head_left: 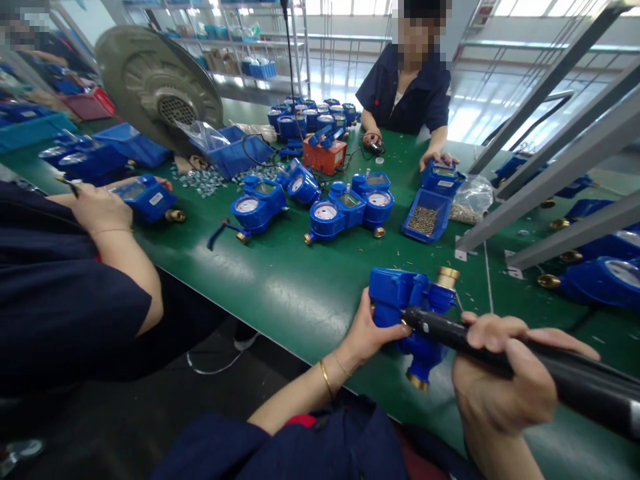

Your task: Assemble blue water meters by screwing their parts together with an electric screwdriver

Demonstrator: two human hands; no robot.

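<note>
My left hand (365, 337) grips a blue water meter (395, 297) at the table's near edge, thumb across its side. The meter lies turned so that no dial shows, with one brass threaded end at the top and another at the bottom. In my right hand (505, 380) is a black electric screwdriver (447, 331), fingers wrapped round its barrel. Its tip meets the side of the meter beside my left thumb; the exact contact point is hard to make out.
Several blue water meters (257, 207) stand on the green table (240, 273). A blue bin of small screws (424, 219) sits ahead, near grey metal posts (540, 173). Co-workers handle meters at the left and across the table. An orange box (325, 157) and a large fan (155, 87) stand farther back.
</note>
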